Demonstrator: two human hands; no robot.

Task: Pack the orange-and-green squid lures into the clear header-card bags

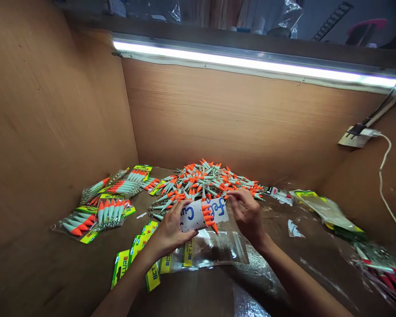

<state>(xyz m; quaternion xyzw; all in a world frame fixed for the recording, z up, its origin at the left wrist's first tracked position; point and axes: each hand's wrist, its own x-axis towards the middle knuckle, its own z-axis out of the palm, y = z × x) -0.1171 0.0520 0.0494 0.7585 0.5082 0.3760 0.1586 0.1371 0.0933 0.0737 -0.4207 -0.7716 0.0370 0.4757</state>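
My left hand [175,225] is closed around a white card [221,215] with blue handwriting. Several orange-tipped fishing lures [207,213] lie in a row across the card, tips showing. At the card's right end is my right hand [247,213], its thumb and fingers pinched together; what is between them is hidden. Behind both hands spreads a large pile of orange and pale green lures [198,178] with metal hooks. Under the hands lie clear plastic bags [214,248] and yellow-green header cards [153,277], the latter partly behind my left forearm.
Packed bags of lures [112,211] are stacked at the left. On the right lie flat plastic bags [326,211], a torn white scrap [295,229] and a bag of red items [389,273]. A white cable [383,176] hangs along the right wall. A lit tube lamp [251,61] crosses above.
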